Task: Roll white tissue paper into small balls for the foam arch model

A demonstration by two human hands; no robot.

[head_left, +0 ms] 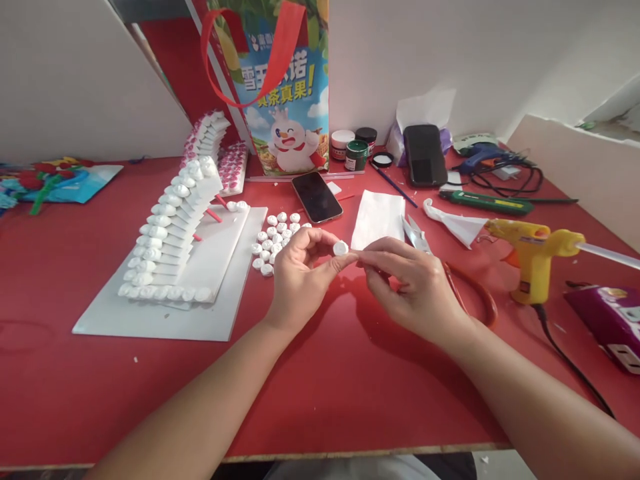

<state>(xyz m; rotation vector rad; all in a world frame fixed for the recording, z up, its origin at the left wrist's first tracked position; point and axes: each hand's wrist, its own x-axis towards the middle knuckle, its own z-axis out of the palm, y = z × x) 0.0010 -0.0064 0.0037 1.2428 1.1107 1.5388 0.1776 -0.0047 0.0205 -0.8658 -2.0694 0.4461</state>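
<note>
Between the thumb and fingers of my left hand is a small white rolled rosette, its round face turned up toward me. My right hand meets the left thumb tip just right of it, fingers pinched; what they hold, if anything, is hidden. Beyond the left hand lies a cluster of similar white rosettes. Farther left, a stepped white structure edged with rosettes stands on a white board. A folded white tissue lies just past both hands.
Scissors with orange handles lie partly behind the right hand. A yellow glue gun stands at right, its cord running forward, near a purple power strip. Phones, paint jars, a green cutter and a printed bag sit farther back.
</note>
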